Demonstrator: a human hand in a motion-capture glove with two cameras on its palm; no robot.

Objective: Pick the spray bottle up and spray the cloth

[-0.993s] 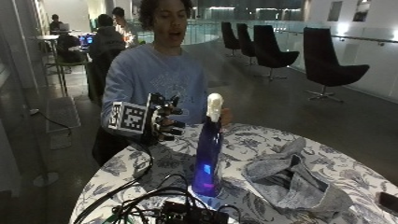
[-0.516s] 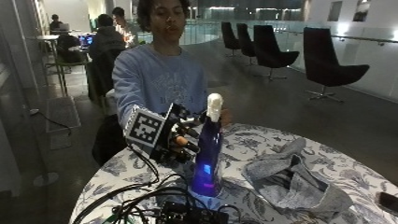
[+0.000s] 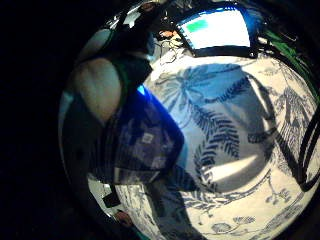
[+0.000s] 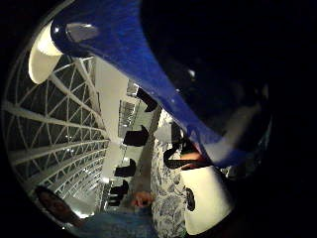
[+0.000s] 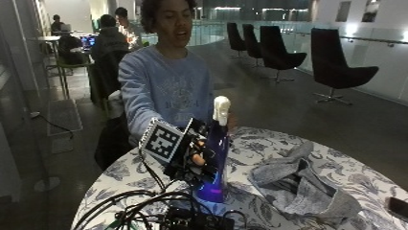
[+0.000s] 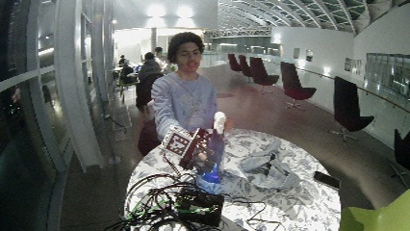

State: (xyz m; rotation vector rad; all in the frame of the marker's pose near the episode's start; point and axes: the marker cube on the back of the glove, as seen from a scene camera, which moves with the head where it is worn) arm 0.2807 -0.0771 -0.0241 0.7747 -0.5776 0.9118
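The spray bottle [image 5: 215, 158] stands upright on the table [image 5: 357, 172], its long axis vertical, white nozzle on top. The gloved right hand [image 5: 194, 155] is against the bottle's side, fingers curling round its blue body. The cloth [image 5: 300, 187] lies crumpled nearby, on the bottle's far side from the hand.

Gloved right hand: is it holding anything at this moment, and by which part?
The right hand is wrapped around the blue spray bottle at its mid body, below the white nozzle. The bottle stands upright on the table.
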